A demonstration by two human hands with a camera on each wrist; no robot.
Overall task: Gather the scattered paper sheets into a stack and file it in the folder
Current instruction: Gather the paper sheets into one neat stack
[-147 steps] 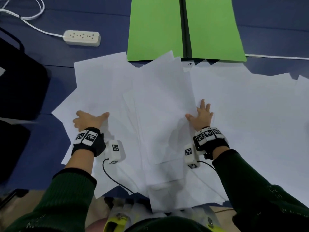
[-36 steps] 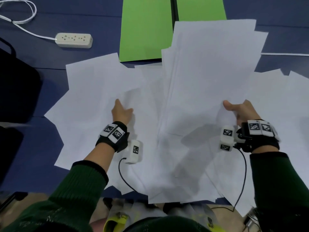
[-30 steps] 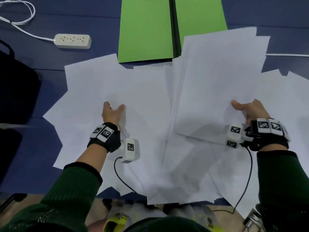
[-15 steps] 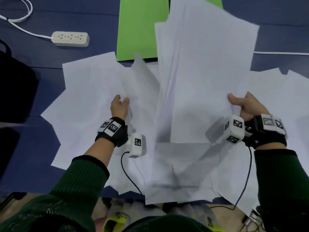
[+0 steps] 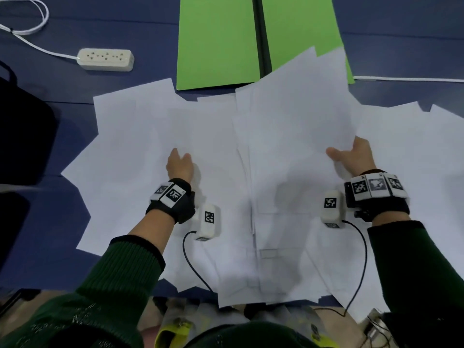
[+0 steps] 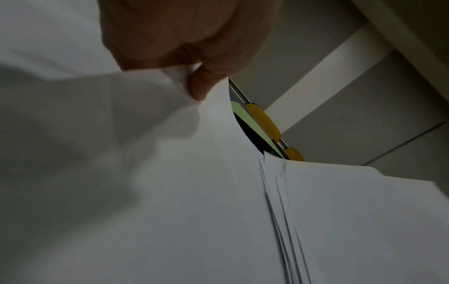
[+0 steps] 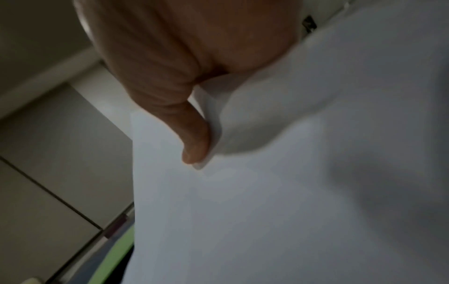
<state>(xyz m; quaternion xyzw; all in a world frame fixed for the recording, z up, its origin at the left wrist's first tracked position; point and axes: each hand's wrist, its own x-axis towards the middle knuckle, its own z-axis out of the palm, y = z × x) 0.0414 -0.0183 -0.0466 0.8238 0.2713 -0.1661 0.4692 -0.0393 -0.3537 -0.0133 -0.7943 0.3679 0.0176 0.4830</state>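
White paper sheets (image 5: 155,136) lie scattered and overlapping across the dark blue table (image 5: 401,26). My right hand (image 5: 351,156) grips a bundle of sheets (image 5: 296,116) by its right edge, thumb on top and fingers underneath; the bundle lies low over the middle of the spread and covers the near right corner of the open green folder (image 5: 218,41). In the right wrist view the thumb (image 7: 194,146) presses on that bundle (image 7: 267,192). My left hand (image 5: 179,162) pinches the edge of one sheet (image 6: 218,134) between thumb and fingers at centre left.
A white power strip (image 5: 105,59) with its cable lies at the far left. A black bag (image 5: 22,136) sits at the left edge. A white cable (image 5: 406,79) runs along the table at the right. My knees are below the near table edge.
The bundle in my right hand has come down from a steep raised tilt to nearly flat over the table. The sheet lifted by my left hand has dropped lower.
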